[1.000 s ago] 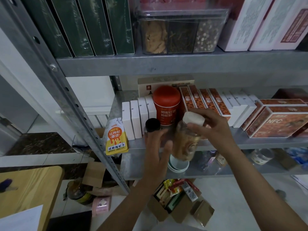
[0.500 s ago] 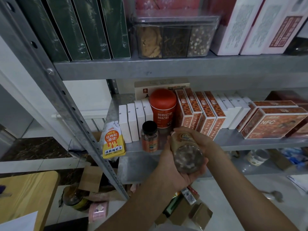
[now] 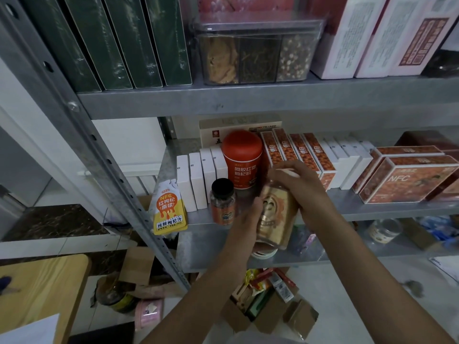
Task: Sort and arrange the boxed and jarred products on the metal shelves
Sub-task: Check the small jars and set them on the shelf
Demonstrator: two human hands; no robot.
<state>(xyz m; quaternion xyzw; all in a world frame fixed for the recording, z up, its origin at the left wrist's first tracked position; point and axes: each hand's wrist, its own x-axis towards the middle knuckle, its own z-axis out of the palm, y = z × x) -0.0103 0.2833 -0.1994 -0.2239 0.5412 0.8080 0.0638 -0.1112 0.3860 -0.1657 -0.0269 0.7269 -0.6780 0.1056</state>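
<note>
The gold jar [image 3: 275, 214] is up in the air, in front of the middle shelf [image 3: 372, 210], and it leans a little. Both hands hold it. The right hand [image 3: 306, 192] is on top, with its fingers [image 3: 285, 170] curled round the white lid. The left hand [image 3: 246, 219] grips the jar's side lower down, with its fingers wrapped round it. Just to the left of the gold jar, a small jar [image 3: 222, 201] with a black lid stands near the front edge of the shelf. Behind that is a big red tub [image 3: 242, 158]. A row of thin white boxes [image 3: 198, 180] stands left of the tub, and a yellow pouch [image 3: 170, 212] hangs at the shelf's left end. To the right of the tub stand orange boxes [image 3: 298, 155], and farther right lies a big box marked NFC [image 3: 407, 180]. On the top shelf are dark green boxes [image 3: 111, 40] and a clear tub [image 3: 255, 53] with three parts. Down on the floor is an open cardboard box [image 3: 260, 304] full of packets. A corner of a wooden bench [image 3: 42, 294] shows at the lower left.
</note>
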